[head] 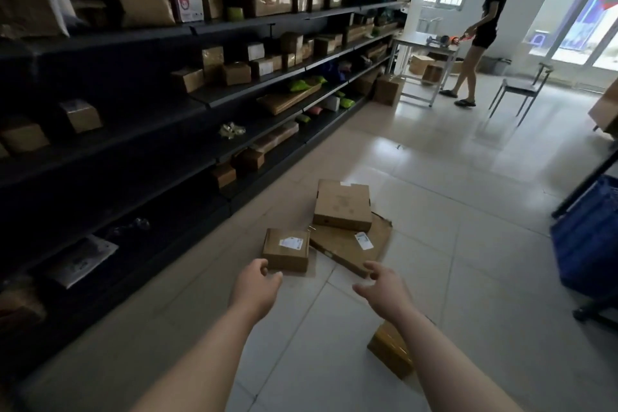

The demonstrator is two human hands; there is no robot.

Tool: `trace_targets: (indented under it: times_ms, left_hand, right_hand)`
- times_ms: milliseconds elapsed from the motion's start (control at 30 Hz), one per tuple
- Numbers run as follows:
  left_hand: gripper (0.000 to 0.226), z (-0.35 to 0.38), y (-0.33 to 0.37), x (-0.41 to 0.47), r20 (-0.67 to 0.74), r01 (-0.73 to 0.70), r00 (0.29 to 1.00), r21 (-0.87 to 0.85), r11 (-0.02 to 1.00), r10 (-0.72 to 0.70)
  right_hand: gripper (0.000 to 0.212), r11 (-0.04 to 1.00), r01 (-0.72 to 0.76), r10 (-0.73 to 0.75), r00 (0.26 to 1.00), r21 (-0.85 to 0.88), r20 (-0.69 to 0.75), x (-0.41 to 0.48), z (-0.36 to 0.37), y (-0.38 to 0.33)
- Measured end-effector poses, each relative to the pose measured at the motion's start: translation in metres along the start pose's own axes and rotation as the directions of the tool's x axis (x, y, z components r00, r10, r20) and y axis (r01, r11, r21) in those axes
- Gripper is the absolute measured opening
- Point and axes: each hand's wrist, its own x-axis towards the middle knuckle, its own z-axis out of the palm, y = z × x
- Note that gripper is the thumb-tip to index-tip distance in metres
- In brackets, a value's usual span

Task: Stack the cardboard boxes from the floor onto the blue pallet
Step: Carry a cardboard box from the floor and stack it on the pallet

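Note:
Three cardboard boxes lie together on the tiled floor ahead of me. A small box with a white label is nearest. Behind it a wide flat box lies on the floor, and a medium box rests on its far end. A fourth taped box lies under my right forearm. My left hand reaches out just short of the small box, fingers loosely curled, holding nothing. My right hand hovers over the flat box's near corner, fingers spread and empty. The blue pallet stands at the right edge.
Dark shelving full of parcels runs along the left. A person stands at a metal table in the far room, with a chair nearby. A black frame leg stands by the pallet.

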Motion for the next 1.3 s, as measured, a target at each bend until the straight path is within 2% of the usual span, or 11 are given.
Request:
trace_targets:
  times_ms: [367, 767, 1033, 1300]
  left_hand:
    - [0.052, -0.016, 0.023, 0.185, 0.028, 0.099, 0.994, 0.088, 0.991, -0.102]
    - [0.049, 0.054, 0.03, 0.382, -0.008, 0.278, 0.961, 0.005, 0.961, -0.278]
    - [0.048, 0.124, -0.027, 0.536, -0.024, 0.415, 0.909, -0.019, 0.91, -0.416]
    - [0.052, 0.208, -0.115, 0.682, 0.018, 0.348, 0.935, 0.13, 0.929, -0.353]
  right_hand:
    - [0.061, 0.996, -0.087, 0.086, 0.995, 0.026, 0.047, 0.157, 0.014, -0.08]
    - [0.059, 0.993, -0.113, 0.105, 0.981, 0.039, 0.164, 0.381, 0.041, -0.105]
    - [0.059, 0.978, -0.206, 0.193, 0.95, 0.026, 0.245, 0.543, 0.125, -0.071]
    - [0.062, 0.918, -0.395, 0.372, 0.875, 0.014, 0.311, 0.663, 0.267, 0.002]
